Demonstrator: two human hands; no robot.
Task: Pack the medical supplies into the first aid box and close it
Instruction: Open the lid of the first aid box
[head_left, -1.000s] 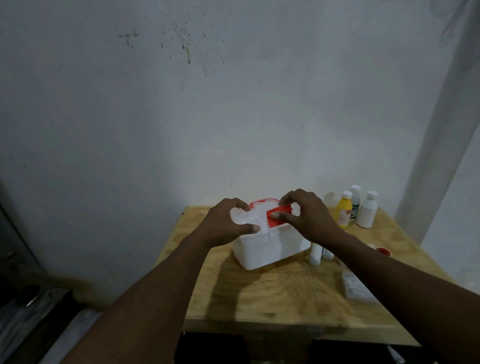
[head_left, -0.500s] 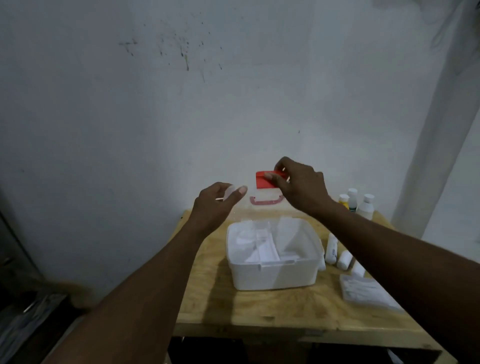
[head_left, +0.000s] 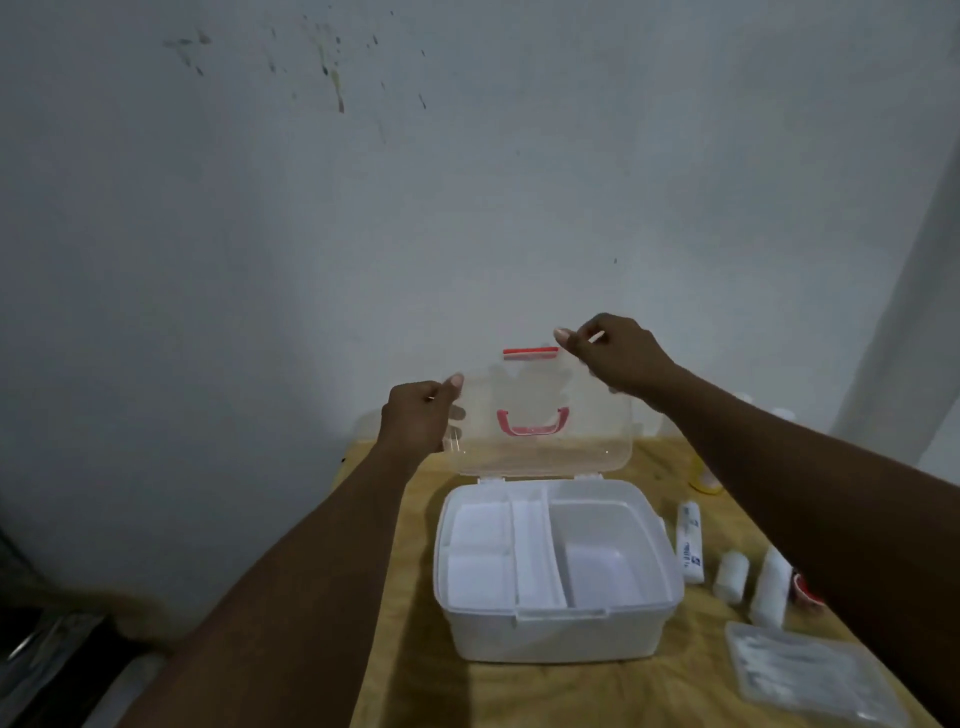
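Note:
A white first aid box (head_left: 558, 631) stands open on the wooden table (head_left: 519, 691); its divided tray holds nothing. Its clear lid (head_left: 587, 441), with a red handle and red latch, stands upright behind the box. My left hand (head_left: 418, 418) grips the lid's left edge. My right hand (head_left: 615, 353) pinches the lid's top edge beside the latch. To the right of the box lie a white tube (head_left: 690, 540), two white rolls (head_left: 731, 576) and a clear packet (head_left: 810, 673). My right arm partly hides a yellow bottle (head_left: 704, 480).
The table stands against a pale wall. A small red item (head_left: 804, 592) shows beside my right forearm. White bottle tops are faintly seen behind my right arm. Dark floor and clutter lie left of the table.
The lid has swung from shut to fully upright, with both hands following it up and back. The view has tilted down onto the open box.

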